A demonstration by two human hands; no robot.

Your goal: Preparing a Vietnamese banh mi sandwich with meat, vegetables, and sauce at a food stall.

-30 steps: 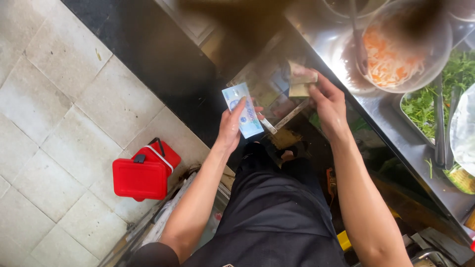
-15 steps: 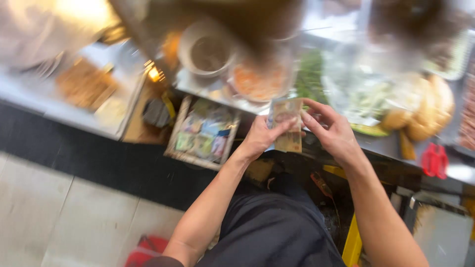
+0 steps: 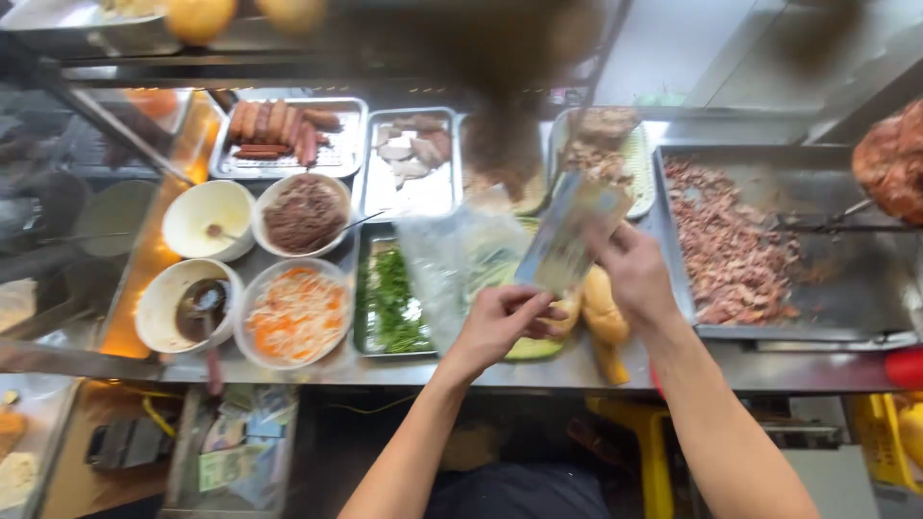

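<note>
Both hands (image 3: 500,322) (image 3: 630,274) grip banknotes (image 3: 567,235).

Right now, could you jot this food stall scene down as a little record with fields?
Place: steel counter of a food stall
Left hand: grips the lower end of the banknotes
Right hand: pinches the banknotes from the right
Below the hands: bread roll
Left of hands: tray of green herbs, bowl of shredded carrot salad
Right: tray of chopped meat
Back: tray of sausages
</note>
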